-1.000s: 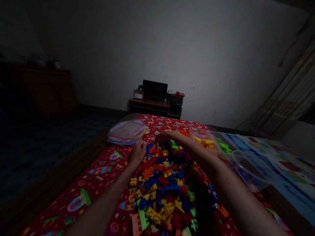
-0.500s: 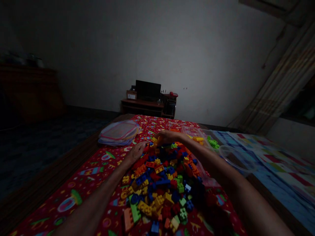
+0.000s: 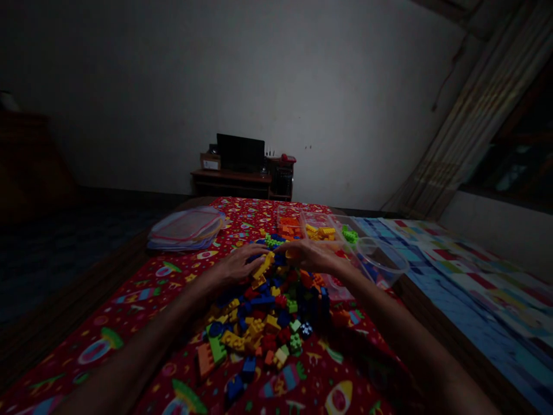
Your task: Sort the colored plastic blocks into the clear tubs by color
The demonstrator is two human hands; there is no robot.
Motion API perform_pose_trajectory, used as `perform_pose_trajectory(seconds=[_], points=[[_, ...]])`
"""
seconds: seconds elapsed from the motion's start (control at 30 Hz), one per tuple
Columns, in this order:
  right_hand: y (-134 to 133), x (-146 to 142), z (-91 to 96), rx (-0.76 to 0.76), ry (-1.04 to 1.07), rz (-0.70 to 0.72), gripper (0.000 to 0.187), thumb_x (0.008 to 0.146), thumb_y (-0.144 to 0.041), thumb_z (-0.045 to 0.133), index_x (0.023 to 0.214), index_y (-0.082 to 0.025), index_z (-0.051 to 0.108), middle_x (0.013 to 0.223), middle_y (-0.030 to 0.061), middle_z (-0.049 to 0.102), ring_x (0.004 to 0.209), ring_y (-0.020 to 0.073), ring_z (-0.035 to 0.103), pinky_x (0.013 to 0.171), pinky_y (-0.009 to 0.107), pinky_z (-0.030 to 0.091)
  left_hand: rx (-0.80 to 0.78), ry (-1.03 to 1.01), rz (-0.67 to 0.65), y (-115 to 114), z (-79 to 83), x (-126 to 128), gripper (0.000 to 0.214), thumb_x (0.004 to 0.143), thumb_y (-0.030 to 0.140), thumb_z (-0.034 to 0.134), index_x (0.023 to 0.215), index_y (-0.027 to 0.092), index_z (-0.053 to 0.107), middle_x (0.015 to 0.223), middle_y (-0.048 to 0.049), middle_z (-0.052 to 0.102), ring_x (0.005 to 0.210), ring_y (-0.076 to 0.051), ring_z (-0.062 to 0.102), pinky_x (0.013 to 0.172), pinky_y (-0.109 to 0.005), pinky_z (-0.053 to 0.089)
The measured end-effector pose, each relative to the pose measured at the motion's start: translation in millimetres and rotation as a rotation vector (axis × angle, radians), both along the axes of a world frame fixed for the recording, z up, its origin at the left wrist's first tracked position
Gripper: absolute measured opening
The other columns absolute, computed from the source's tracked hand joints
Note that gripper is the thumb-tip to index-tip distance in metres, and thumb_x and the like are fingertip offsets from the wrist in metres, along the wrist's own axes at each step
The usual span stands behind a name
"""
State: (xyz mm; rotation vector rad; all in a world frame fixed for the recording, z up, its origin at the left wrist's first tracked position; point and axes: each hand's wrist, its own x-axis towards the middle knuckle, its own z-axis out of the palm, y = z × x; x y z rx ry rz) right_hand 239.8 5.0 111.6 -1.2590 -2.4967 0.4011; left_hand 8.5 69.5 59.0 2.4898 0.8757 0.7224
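A heap of toy building bricks (image 3: 254,331) in blue, yellow, red, orange and green lies on a red patterned cloth (image 3: 142,276). At the far left of the heap, my left hand (image 3: 242,265) has its fingers closed on a long yellow building brick (image 3: 264,266). Opposite it, my right hand (image 3: 313,256) bends over the heap, its fingertips round another yellow building brick (image 3: 292,253) that they partly hide. Nearest me lie loose blue bricks (image 3: 242,380) and an orange brick (image 3: 205,360).
Clear containers stand behind on the right, with orange bricks (image 3: 289,226), yellow bricks (image 3: 320,232) and green bricks (image 3: 349,234) in them. A round clear tub (image 3: 389,262) is beside them. Stacked clear lids (image 3: 185,229) lie at the left edge.
My view has turned slightly right. My left hand now has a yellow brick at its fingertips, and my right hand has drawn back nearer over the heap. The near bricks have spread.
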Motion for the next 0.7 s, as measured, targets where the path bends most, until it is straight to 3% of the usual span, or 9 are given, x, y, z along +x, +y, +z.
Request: perform_pose_trajectory(seconds=[0.13, 0.23, 0.33, 0.43, 0.57, 0.7], points=[[-4, 21, -7.3, 0.045, 0.124, -0.113, 0.053, 0.078, -0.006, 0.055, 0.129, -0.019, 0.055, 0.111, 0.0077, 0.066, 0.090, 0.0147, 0.060, 0.076, 0.025, 0.045, 0.072, 0.045, -0.003, -8, -3.9, 5, 0.040, 0.083, 0.048, 0.049, 0.105, 0.021, 0.070, 0.128, -0.0101, 0.061, 0.118, -0.026, 0.055, 0.103, -0.042, 0.042], [2, 34, -10.4, 0.073, 0.220, -0.244, 0.041, 0.087, -0.016, 0.049, 0.127, -0.017, 0.056, 0.097, 0.0070, 0.068, 0.076, 0.0118, 0.059, 0.069, 0.023, 0.046, 0.158, 0.057, 0.012, -11, -8.1, 9, 0.034, 0.082, 0.045, 0.053, 0.099, 0.022, 0.070, 0.128, -0.0110, 0.061, 0.121, -0.029, 0.052, 0.106, -0.047, 0.037], [14, 47, -8.1, -0.069, 0.343, -0.439, 0.038, 0.094, -0.025, 0.041, 0.125, -0.013, 0.057, 0.079, 0.0047, 0.067, 0.059, 0.0084, 0.055, 0.056, 0.019, 0.044, 0.206, 0.044, 0.019, -12, -9.2, 11, 0.028, 0.080, 0.044, 0.056, 0.093, 0.023, 0.070, 0.123, -0.0102, 0.064, 0.121, -0.029, 0.052, 0.107, -0.050, 0.035], [26, 62, -2.2, -0.208, 0.432, -0.588, 0.035, 0.091, -0.022, 0.046, 0.121, -0.012, 0.059, 0.074, 0.0041, 0.066, 0.055, 0.0075, 0.055, 0.050, 0.016, 0.044, 0.194, 0.023, 0.008, -12, -5.7, 12, 0.028, 0.079, 0.045, 0.057, 0.092, 0.023, 0.069, 0.119, -0.0093, 0.066, 0.118, -0.028, 0.054, 0.104, -0.045, 0.040], [43, 82, 6.3, -0.196, 0.625, -0.700, 0.030, 0.084, -0.013, 0.053, 0.113, -0.012, 0.062, 0.094, 0.0100, 0.067, 0.069, 0.0102, 0.063, 0.059, 0.019, 0.053, 0.144, -0.006, 0.029, -15, 3.6, 13, 0.029, 0.076, 0.045, 0.058, 0.092, 0.023, 0.069, 0.105, -0.0076, 0.070, 0.103, -0.025, 0.062, 0.093, -0.039, 0.048], [57, 93, 13.0, -0.188, 0.750, -0.786, 0.036, 0.085, -0.010, 0.050, 0.120, -0.011, 0.057, 0.117, 0.0153, 0.061, 0.082, 0.0114, 0.065, 0.069, 0.023, 0.057, 0.104, -0.018, 0.026, -18, 11.4, 14, 0.024, 0.079, 0.041, 0.053, 0.078, 0.022, 0.068, 0.092, -0.0054, 0.071, 0.089, -0.022, 0.065, 0.084, -0.033, 0.051]])
